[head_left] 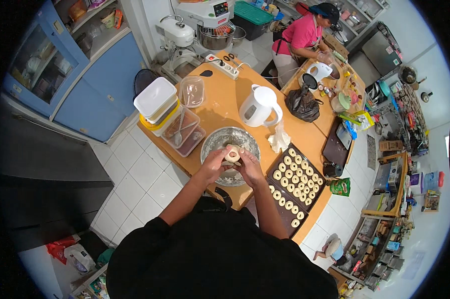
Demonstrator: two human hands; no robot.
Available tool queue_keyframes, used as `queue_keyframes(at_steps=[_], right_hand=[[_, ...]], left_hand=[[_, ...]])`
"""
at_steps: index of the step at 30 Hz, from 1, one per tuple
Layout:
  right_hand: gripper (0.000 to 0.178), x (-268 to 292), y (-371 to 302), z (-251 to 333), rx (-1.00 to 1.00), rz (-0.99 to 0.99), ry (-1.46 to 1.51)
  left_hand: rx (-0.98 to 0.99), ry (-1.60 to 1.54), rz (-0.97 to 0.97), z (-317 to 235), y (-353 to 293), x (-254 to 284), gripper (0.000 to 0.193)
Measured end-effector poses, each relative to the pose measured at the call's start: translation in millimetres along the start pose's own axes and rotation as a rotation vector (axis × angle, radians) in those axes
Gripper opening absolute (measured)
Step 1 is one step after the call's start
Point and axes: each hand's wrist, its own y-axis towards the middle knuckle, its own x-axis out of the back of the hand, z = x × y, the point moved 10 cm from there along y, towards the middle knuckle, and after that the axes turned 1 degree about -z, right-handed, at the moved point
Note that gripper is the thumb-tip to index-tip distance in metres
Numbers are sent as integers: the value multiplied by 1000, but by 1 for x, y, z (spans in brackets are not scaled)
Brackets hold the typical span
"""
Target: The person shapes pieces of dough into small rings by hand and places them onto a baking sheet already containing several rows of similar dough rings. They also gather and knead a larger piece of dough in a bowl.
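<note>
A small, round piece of pale dough (232, 151) is held between my two hands above the metal bowl (247, 136). My left hand (214, 164) has its fingers curled around the dough's left side, and my right hand (250, 167) closes on its right side. Skin shows at the middle of the piece, where a fingertip seems to press into or through it. Flour or dough residue coats the inside of the bowl. To the right, dark baking trays (288, 223) carry several rows of dough rings (296, 192).
A white electric kettle (255, 107), a crumpled white bag (280, 137) and a black plastic bag (303, 104) stand beyond the bowl. Stacked plastic containers (155, 99) line the table's left edge. Across the table, a person in pink (304, 34) works.
</note>
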Motion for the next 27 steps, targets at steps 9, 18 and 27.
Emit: queue_keyframes(at_steps=[9,18,27], right_hand=[[21,-9,-10,12,-33,26,10],[27,-10,-9,13,-17,81,111],[28,-7,-8,5,-86,64,197]], left_hand=[[18,-1,68,-5,-7,-9,25],[-37,-51,106,-10,-8,-14,23],[-15,-70,118,-6,-1,-9,20]])
